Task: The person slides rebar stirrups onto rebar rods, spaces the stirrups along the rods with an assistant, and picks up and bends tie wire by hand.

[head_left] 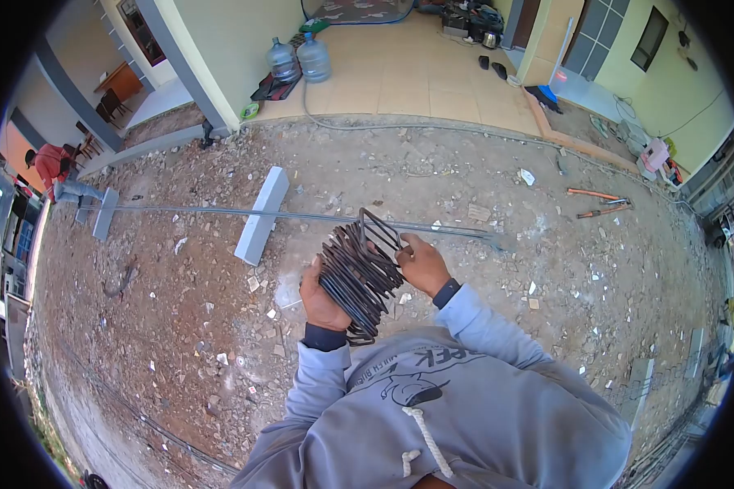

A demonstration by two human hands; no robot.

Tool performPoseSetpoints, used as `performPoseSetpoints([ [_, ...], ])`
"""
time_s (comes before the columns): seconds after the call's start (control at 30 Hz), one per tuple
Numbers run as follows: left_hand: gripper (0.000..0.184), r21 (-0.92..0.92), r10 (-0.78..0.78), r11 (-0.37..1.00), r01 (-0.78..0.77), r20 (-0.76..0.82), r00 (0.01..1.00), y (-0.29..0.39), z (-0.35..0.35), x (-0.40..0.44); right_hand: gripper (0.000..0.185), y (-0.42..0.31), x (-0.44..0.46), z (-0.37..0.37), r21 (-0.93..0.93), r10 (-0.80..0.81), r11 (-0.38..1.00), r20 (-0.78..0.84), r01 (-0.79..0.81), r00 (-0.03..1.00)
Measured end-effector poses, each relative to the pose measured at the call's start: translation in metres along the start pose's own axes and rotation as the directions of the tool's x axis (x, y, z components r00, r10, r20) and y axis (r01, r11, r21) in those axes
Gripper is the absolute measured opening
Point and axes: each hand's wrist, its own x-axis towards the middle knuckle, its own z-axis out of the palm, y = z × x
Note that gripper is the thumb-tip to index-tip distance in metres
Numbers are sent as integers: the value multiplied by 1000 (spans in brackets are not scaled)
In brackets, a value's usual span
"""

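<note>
Rubble-strewn ground (465, 179) fronts a tiled porch (432, 81). At my chest, my left hand (324, 300) clasps a bundle of bent metal frames (359, 281); my right hand (424, 265) grips one fanned from its upper end. Bending appears complete. Beyond, long rods (318, 217) lie across pale blocks (263, 216); I see no frames spaced along them; whether any encircles them, I cannot tell. Farther off, a person (53, 167) stoops.

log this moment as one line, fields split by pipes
left hand: holding bundle of bent rods | right hand: touching bundle's right side | long bars: lying across pale block
</note>
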Motion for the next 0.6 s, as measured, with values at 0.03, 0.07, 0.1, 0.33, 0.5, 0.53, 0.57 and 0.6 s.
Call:
performPoseSetpoints([
  [0.03,65,0,-28,1000,28,13,1000,-10,0,6,44,0,-5,-15,-90,-69,994,-35,65,997],
  [0.07,65,-2,-56,998,56,24,998,-18,-6,12,44,-3,-8,-32,-105,33,994,5,-32,999],
  [0.1,65,-5,-82,997,82,29,996,-28,-4,15,43,-3,-13,-46,-177,-39,984,-68,26,997],
  [0.33,58,162,-143,979,125,105,984,-85,42,36,30,13,-32,-102,-255,-172,961,-244,108,954],
  [0.5,48,140,-272,956,259,78,959,-117,67,50,28,38,-31,-114,308,-22,942,-342,134,940],
  [0.53,47,123,-311,946,301,70,948,-125,58,58,30,38,-33,-115,371,18,919,-384,137,923],
  [0.57,46,104,-351,933,344,61,934,-133,53,65,31,41,-35,-118,395,65,914,-381,99,922],
  [0.6,45,85,-382,923,376,78,921,-138,55,69,33,44,-36,-121,416,111,907,-378,62,919],
])
